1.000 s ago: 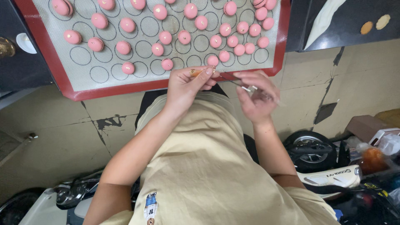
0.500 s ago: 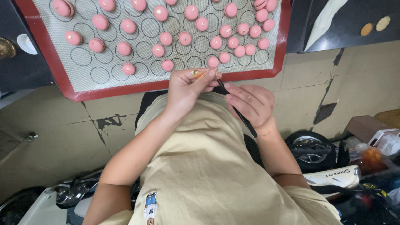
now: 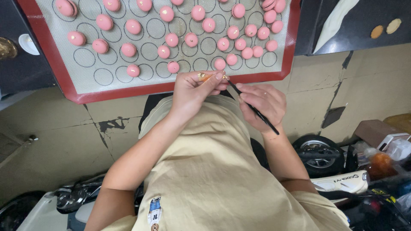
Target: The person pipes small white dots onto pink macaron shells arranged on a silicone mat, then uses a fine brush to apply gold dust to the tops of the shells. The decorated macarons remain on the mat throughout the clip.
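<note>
My left hand (image 3: 195, 87) pinches a small orange and gold piece at its fingertips, just below the mat's near edge. In my right hand (image 3: 263, 105) is a thin black brush (image 3: 252, 107), its tip reaching up to that piece. Both hands hover over my beige shirt. Above them lies a grey silicone baking mat (image 3: 85, 83) with a red border and printed circles. Several pink macaron shells (image 3: 173, 67) sit on it, some flecked with gold. The nearest shell (image 3: 219, 64) is just above my left fingertips.
A black tray (image 3: 364, 38) at the upper right carries a white strip and two brown discs (image 3: 376, 31). A black surface at the left holds a small white dish (image 3: 29, 43). Below are cracked beige tiles, a small black wheel (image 3: 319, 156) and clutter at the right.
My right hand dropped slightly away from the left, then turned so the black brush now shows, its tip brought up to the piece in my left fingers. The left hand stayed put.
</note>
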